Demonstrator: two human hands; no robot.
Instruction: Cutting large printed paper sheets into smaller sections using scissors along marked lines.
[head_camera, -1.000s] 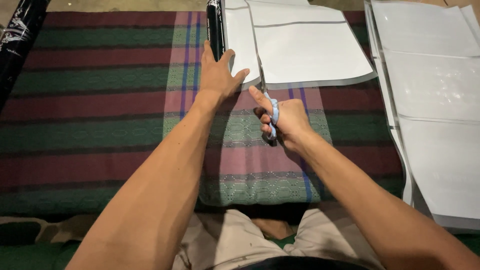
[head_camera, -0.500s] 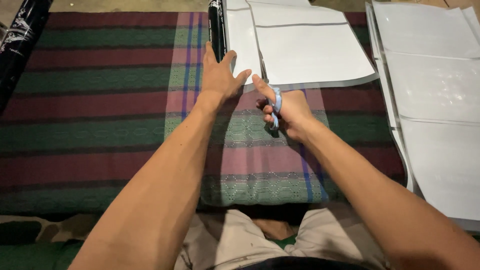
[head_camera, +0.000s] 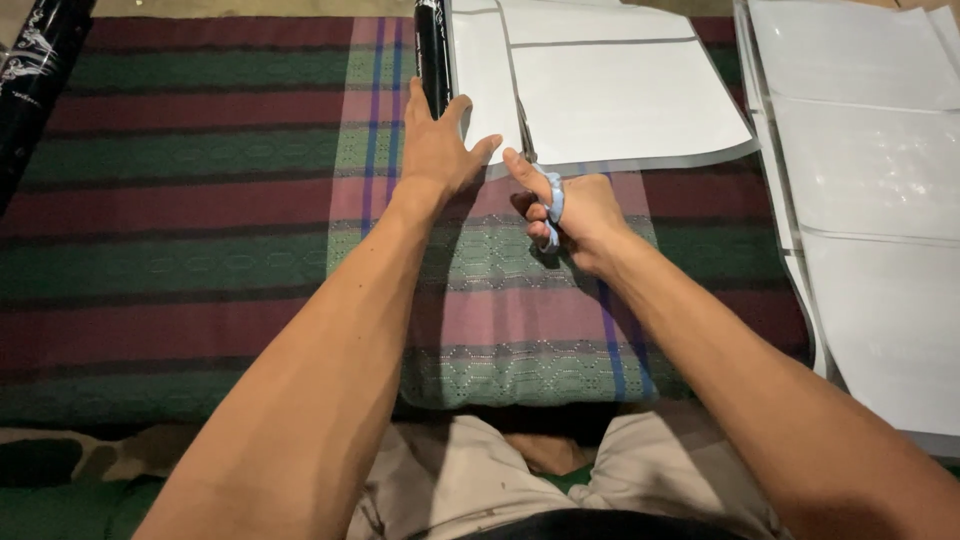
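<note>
The white sheet (head_camera: 620, 95) is what I'm working on: it lies flat at the far edge of the striped woven cloth (head_camera: 200, 230), marked with grey lines that split it into panels, its near edge running just beyond both of my hands. My right hand (head_camera: 580, 215) is closed around the pale blue handles of a pair of scissors (head_camera: 545, 195) — thumb and fingers threaded through the loops — and the blades point away from me, their tips entering the sheet's near edge along one of the grey lines (how far apart the blades stand I cannot tell, they are too thin and dark against the paper). My left hand (head_camera: 435, 150) rests just left of the scissors, fingers spread and pressed flat, holding nothing; its fingertips lie on the sheet's near left corner while the heel sits on the cloth. Touching the sheet's left edge, a black roll (head_camera: 432, 50) runs away from me, and my left index finger reaches up beside it. Well to the left of the sheet, at the cloth's far corner, a second black roll (head_camera: 40, 70) lies at a slant. To the right of the sheet, a stack of more white sheets (head_camera: 880, 200) stretches from far to near, also ruled with grey lines and slightly glossy. Nearest me, below the cloth's folded green-patterned edge, my lap shows in beige shorts (head_camera: 440, 490).
</note>
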